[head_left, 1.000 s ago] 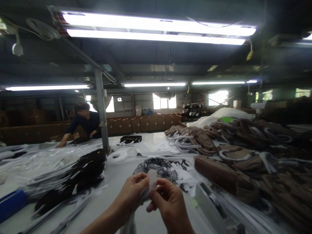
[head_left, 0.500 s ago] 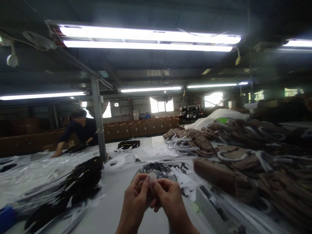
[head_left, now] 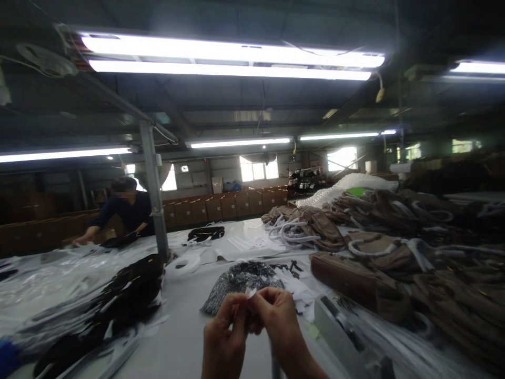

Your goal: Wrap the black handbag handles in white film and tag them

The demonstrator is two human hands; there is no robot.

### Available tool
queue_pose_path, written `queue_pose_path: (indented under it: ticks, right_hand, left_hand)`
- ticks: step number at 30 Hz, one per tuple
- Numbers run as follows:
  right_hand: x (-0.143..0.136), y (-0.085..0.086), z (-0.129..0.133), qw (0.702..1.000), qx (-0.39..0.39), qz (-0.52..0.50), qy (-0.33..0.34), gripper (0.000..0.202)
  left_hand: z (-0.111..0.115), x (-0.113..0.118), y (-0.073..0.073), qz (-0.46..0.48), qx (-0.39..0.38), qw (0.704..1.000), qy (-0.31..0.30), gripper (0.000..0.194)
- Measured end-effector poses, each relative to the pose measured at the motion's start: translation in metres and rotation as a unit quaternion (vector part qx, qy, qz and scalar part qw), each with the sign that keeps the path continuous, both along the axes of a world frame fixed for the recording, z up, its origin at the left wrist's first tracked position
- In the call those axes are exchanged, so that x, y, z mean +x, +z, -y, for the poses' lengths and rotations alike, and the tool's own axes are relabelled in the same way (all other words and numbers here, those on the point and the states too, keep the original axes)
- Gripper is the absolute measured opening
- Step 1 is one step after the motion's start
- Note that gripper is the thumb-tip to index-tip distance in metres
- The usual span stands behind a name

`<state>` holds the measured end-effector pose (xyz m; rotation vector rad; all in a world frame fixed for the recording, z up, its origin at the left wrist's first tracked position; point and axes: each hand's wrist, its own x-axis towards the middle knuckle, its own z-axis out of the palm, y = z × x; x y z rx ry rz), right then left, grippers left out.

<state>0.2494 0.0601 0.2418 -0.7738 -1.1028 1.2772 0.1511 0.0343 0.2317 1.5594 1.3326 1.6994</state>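
Observation:
My left hand [head_left: 229, 334] and my right hand [head_left: 276, 321] meet low in the middle of the head view, fingertips together. Between them shows a small whitish piece [head_left: 251, 293], pinched by my right thumb and fingers. The fingers of my left hand are curled close beside it; whatever they hold is hidden. Just beyond the hands lies a heap of small shiny dark and silver bits [head_left: 236, 279] on the white table [head_left: 181, 326].
Brown bags [head_left: 355, 281] with white-wrapped handles pile up at the right, near a grey metal box [head_left: 339, 331]. Black bags [head_left: 134, 284] lie at the left by a post [head_left: 153, 189]. A person [head_left: 126, 205] leans over the far left.
My hands have lowered slightly, showing more of the shiny heap. The whitish piece looks smaller between the fingers. The person's outstretched arm has moved left.

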Motion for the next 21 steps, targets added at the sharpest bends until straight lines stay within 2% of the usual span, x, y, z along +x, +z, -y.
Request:
queue_pose_path:
  ticks: [3, 7, 10, 15, 21]
  right_hand:
    - [0.005, -0.004, -0.002, 0.998, 0.039, -0.011, 0.057, 0.042]
    - [0.007, -0.007, -0.004, 0.998, 0.044, 0.014, 0.042, 0.045]
    - [0.006, -0.004, 0.001, 0.998, 0.05, 0.039, 0.025, 0.043]
    - [0.006, -0.001, 0.01, 0.993, 0.077, 0.092, -0.004, 0.037]
    - [0.007, -0.003, 0.008, 0.98, 0.11, 0.158, -0.052, 0.026]
  left_hand:
    - [0.002, -0.002, 0.001, 0.027, 0.004, 0.999, -0.028, 0.024]
    - [0.006, -0.002, 0.007, 0.023, 0.011, 0.997, -0.066, 0.027]
    - [0.002, -0.009, 0.016, 0.044, -0.046, 0.994, -0.087, 0.032]
    - [-0.018, -0.029, 0.031, 0.078, -0.172, 0.968, -0.163, 0.038]
    - [-0.023, -0.037, 0.038, 0.094, -0.225, 0.952, -0.183, 0.044]
